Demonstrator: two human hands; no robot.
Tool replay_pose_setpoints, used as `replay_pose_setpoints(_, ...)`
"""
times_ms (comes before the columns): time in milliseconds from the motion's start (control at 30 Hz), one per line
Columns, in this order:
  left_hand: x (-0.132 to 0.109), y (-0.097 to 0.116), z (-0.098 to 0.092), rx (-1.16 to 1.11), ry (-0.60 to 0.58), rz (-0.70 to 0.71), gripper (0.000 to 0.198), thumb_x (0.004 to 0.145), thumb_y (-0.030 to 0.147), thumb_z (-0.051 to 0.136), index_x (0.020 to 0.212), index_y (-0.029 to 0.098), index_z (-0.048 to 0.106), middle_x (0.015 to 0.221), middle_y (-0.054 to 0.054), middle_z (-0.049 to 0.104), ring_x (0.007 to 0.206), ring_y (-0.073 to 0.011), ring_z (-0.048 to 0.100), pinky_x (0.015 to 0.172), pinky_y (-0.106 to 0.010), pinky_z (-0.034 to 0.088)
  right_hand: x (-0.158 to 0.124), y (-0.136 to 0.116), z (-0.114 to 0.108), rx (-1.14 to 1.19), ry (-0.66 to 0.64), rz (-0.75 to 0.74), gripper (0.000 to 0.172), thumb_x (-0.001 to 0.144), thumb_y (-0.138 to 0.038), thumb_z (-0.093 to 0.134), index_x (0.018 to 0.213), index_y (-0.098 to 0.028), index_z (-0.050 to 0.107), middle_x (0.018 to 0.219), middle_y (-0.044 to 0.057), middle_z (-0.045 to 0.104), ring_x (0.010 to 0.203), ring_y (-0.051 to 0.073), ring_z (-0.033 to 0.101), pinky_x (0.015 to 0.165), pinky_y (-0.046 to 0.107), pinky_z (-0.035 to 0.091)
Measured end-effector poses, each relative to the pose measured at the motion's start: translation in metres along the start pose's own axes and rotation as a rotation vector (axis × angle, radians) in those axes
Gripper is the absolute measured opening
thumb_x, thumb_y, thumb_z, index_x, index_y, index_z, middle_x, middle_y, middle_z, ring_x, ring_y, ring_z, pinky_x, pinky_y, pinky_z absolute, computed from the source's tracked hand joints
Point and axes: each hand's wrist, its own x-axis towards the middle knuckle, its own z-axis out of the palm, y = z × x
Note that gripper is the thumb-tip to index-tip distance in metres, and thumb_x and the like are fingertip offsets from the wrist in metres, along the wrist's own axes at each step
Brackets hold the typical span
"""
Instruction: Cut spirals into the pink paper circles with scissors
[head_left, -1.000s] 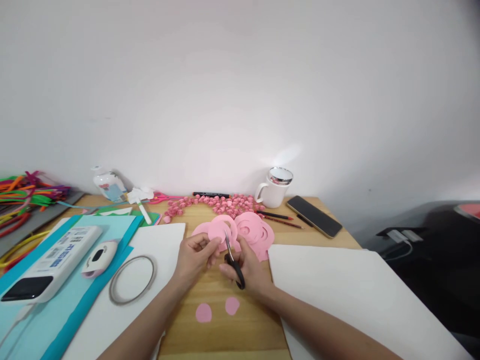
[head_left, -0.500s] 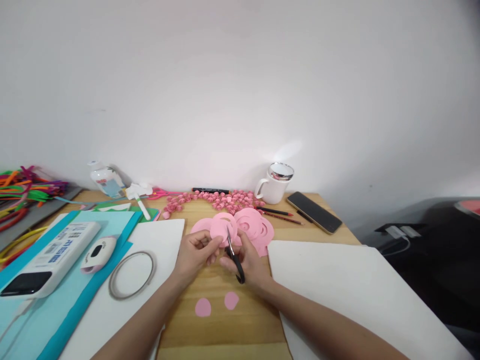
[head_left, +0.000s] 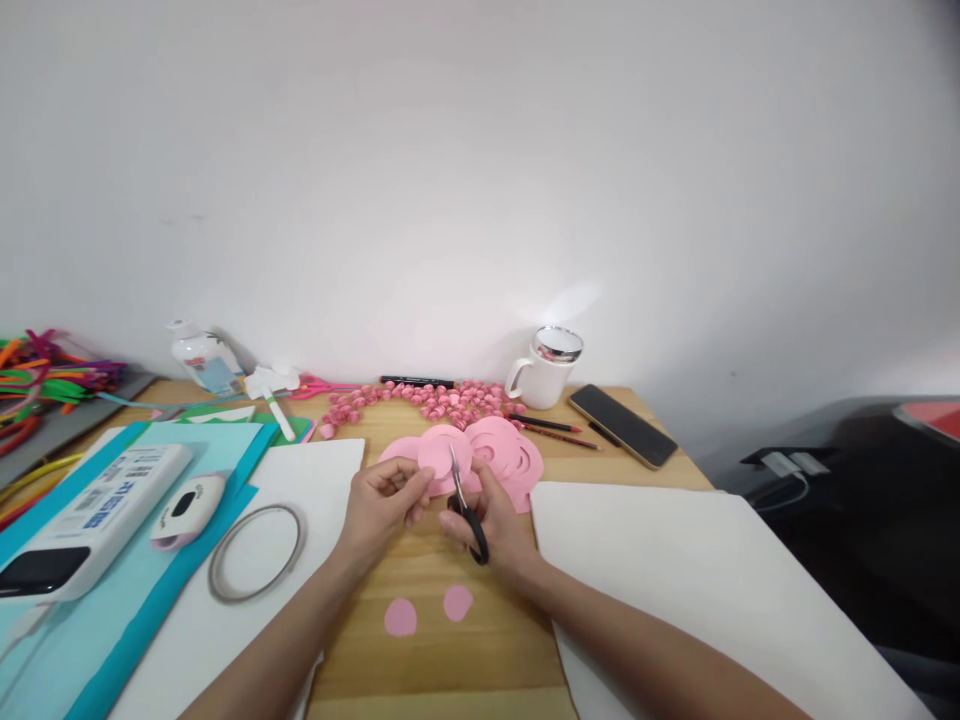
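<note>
Between thumb and fingers, my left hand point(head_left: 385, 497) pinches a round piece of pink paper point(head_left: 435, 456). My right hand point(head_left: 487, 517) is closed around the black handles of a pair of scissors point(head_left: 466, 512), whose blades point away from me and lie at the pink paper. Just behind and to the right rests a pile of pink paper circles and spiral-cut rings point(head_left: 499, 450). Two small pink paper discs, one at the left point(head_left: 400, 617) and one at the right point(head_left: 457, 602), lie on the wooden table nearer to me.
Many rolled pink paper pieces point(head_left: 450, 400) lie at the back near a white mug point(head_left: 547, 372). Pencils point(head_left: 555, 432) and a phone point(head_left: 624, 425) are at the right. White sheets point(head_left: 675, 550) flank the hands; a tape roll point(head_left: 256, 553) and a white device point(head_left: 97, 520) sit left.
The view has shifted slightly, so most things sit a little further left. The scissor blades and the pink paper have turned slightly against each other; both hands keep their holds.
</note>
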Motion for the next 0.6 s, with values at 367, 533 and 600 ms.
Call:
replay_pose_setpoints(367,-0.0019,0.0038,0.0027,-0.048,0.045,-0.013,0.023,0.069,0.032,0.066,0.056,0.015,0.057,0.042,0.005,0.051,0.034,-0.0056,0.04,0.037,-0.018,0.031,0.001,0.0016,0.0009,0.022,-0.005,0.0,0.064,0.064,-0.037,0.073,0.111,-0.022,0.032,0.048,-0.013,0.04,0.036,0.006,0.036,0.034,0.015,0.029)
replay_pose_setpoints(533,-0.0005,0.0019,0.0016,-0.078,0.069,-0.018,0.023,0.07,0.032,0.065,0.057,0.015,0.057,0.041,0.005,0.051,0.033,-0.0048,0.039,0.037,-0.017,0.03,-0.0003,0.0019,0.0014,-0.005,0.003,0.017,0.059,0.068,-0.037,0.07,0.112,-0.022,0.033,0.047,-0.013,0.04,0.035,0.006,0.036,0.034,0.014,0.028)
replay_pose_setpoints(600,-0.0003,0.0021,0.0016,-0.09,0.08,-0.025,0.022,0.07,0.034,0.064,0.061,0.015,0.057,0.041,0.005,0.052,0.032,-0.005,0.039,0.036,-0.017,0.029,-0.0011,0.0015,0.0017,-0.013,0.006,0.033,0.062,0.067,-0.037,0.07,0.113,-0.022,0.032,0.048,-0.012,0.04,0.035,0.006,0.037,0.034,0.015,0.029)
